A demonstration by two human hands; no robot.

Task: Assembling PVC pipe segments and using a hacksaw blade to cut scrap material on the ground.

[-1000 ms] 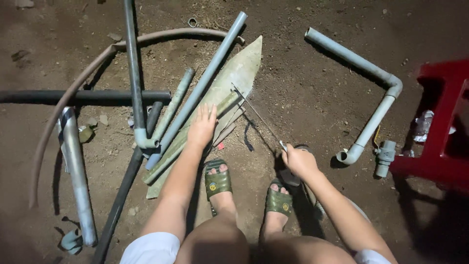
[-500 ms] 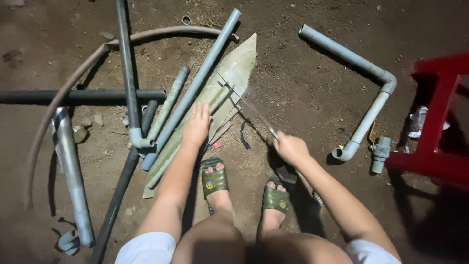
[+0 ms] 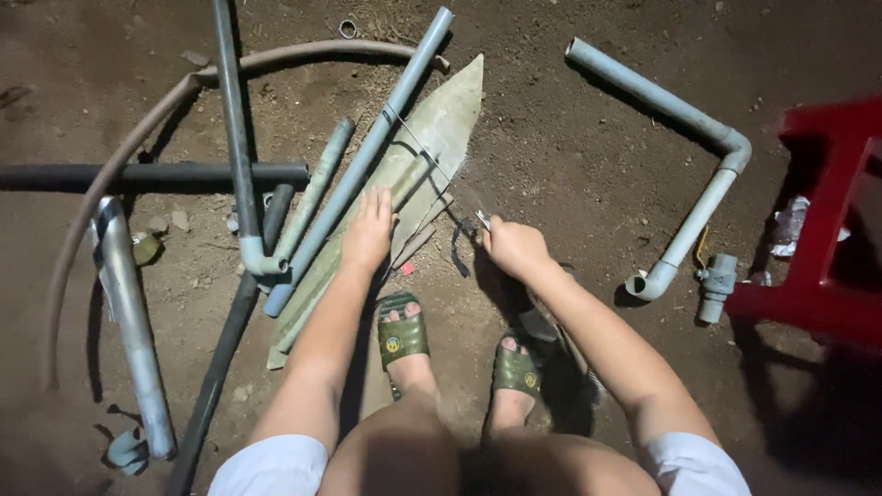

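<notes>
I crouch over dirt ground in green sandals. My left hand (image 3: 369,230) presses flat on a long grey plastic pipe (image 3: 367,152) that lies diagonally on a pointed, pale green board (image 3: 441,119). My right hand (image 3: 514,246) grips the handle of a thin hacksaw blade (image 3: 432,161), which slants up and left across the pipe. The blade meets the pipe near its upper half. A shorter grey pipe (image 3: 312,188) lies beside the long one on its left.
A bent grey pipe assembly with elbows (image 3: 707,197) lies to the right, with a valve fitting (image 3: 717,285) near it. A red plastic stool (image 3: 827,239) stands at the far right. Dark pipes (image 3: 156,176), a curved hose (image 3: 119,156) and a metal pipe (image 3: 129,321) lie left.
My right hand has moved left and forward with the saw, so the blade now reaches farther up across the long pipe. My left hand stays on the pipe.
</notes>
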